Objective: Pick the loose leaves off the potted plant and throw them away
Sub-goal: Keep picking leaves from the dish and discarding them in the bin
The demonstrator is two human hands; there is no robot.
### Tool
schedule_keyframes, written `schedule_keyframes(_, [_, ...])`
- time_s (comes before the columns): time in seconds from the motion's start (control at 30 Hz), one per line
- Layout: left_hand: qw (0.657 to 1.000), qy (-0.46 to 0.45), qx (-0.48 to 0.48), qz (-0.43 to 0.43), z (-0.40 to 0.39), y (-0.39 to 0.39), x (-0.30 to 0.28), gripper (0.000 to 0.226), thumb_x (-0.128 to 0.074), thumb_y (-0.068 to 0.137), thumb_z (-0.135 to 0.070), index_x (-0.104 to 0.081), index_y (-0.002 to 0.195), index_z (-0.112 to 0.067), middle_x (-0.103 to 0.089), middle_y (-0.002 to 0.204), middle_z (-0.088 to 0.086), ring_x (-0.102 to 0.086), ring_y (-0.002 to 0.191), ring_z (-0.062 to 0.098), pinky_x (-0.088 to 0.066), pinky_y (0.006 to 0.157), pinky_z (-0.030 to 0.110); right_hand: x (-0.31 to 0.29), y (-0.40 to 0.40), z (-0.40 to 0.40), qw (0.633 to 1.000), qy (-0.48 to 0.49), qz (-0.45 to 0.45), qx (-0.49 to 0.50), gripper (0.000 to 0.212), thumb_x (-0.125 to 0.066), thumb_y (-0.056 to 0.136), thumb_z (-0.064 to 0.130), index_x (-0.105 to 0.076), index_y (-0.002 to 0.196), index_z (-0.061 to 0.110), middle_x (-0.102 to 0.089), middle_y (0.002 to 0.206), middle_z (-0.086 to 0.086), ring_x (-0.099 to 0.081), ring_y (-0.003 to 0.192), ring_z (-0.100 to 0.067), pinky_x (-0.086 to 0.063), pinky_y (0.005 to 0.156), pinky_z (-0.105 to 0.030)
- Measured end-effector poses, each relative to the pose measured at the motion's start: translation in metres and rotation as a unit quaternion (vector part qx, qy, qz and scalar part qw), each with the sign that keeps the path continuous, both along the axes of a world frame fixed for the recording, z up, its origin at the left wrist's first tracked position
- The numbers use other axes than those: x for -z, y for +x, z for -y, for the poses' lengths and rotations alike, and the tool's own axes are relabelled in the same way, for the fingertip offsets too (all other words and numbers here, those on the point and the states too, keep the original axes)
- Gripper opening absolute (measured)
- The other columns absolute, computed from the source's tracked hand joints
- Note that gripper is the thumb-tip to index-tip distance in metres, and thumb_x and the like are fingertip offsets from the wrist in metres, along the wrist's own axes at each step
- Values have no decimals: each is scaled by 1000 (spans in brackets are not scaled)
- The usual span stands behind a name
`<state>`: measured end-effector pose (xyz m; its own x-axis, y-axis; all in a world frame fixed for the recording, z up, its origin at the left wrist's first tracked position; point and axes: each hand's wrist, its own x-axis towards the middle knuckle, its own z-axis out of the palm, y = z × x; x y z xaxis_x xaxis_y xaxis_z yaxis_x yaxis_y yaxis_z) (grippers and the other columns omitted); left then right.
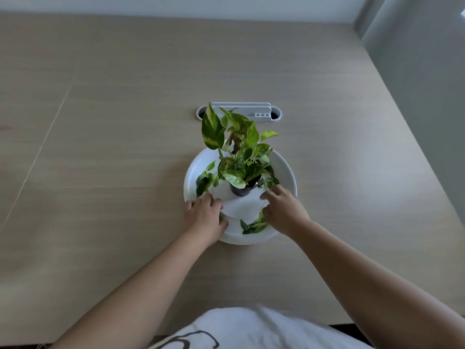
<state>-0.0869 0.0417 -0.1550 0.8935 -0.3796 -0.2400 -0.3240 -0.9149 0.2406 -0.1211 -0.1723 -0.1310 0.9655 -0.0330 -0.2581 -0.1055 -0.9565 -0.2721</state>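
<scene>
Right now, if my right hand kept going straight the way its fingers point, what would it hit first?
Most likely the small dark pot of the plant. The right hand points up and left across the white tray, with the pot just beyond its fingertips. Depth is hard to judge from above.

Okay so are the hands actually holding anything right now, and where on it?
The left hand seems to grip leaves; the right hand only rests on the plate.
</scene>
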Motion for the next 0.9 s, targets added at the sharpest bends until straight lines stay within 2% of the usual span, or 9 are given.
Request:
schedule_keyframes(0.07, [1000,30,-1,3,4,-3,-2,40,-49,85,-53,-53,113,-24,-51,112,1,-52,107,23,-28,90,37,2,9,4,997,-44,-56,23,47,-48,87,24,-48,134,20,-46,134,-8,-44,127,-29,-21,115,-43])
schedule_keyframes(0.13, [999,39,-6,-10,6,-5,-3,46,-49,83,-59,-52,112,-23,-51,111,0,-53,105,22,-28,87,37,4,10,2,993,-53,-101,35,47,-46,87,22,-45,134,21,-46,130,-7,-46,125,-28,-10,116,-47])
schedule_keyframes(0.27, [998,52,-20,-35,16,-8,-3,70,-47,76,-75,-47,119,-20,-51,115,2,-52,107,24,-31,90,40,6,-7,-10,990,-72,-105,-55,36,-42,87,14,-59,119,21,-56,113,-1,-55,103,-20,-29,99,-39])
schedule_keyframes(0.37, [995,80,-40,-40,26,-7,-5,89,-39,69,-87,-43,125,-18,-51,121,5,-52,111,27,-33,91,42,3,-16,-16,989,19,-120,-82,39,-41,87,11,-62,117,24,-60,115,1,-56,107,-21,-35,96,-36])
schedule_keyframes(0.47, [991,115,-53,-41,35,-7,-6,96,-39,66,-89,-41,127,-16,-50,125,8,-51,113,29,-33,91,44,-1,-14,-9,994,44,-91,-42,41,-43,87,9,-62,121,23,-58,124,0,-55,113,-25,-37,98,-35])
schedule_keyframes(0.6, [993,101,-44,-47,36,-5,-3,85,-54,71,-77,-41,127,-13,-49,123,8,-53,112,30,-38,92,41,0,-11,0,993,12,-113,-20,39,-41,92,17,-58,127,24,-55,130,1,-52,118,-25,-31,105,-34])
schedule_keyframes(0.77, [994,14,-20,-103,20,5,-6,38,-63,84,-44,-53,109,-18,-52,113,5,-57,102,26,-42,83,36,2,-15,-6,994,-9,-110,-25,37,-36,94,25,-60,122,23,-57,121,0,-57,107,-22,-29,103,-33])
schedule_keyframes(0.9, [994,-7,-19,-110,18,5,-7,30,-63,86,-45,-58,101,-19,-53,105,3,-57,95,25,-42,77,34,8,-13,-21,993,-26,-118,-7,42,-37,92,46,-58,119,22,-58,117,-3,-56,104,-25,-34,92,-36])
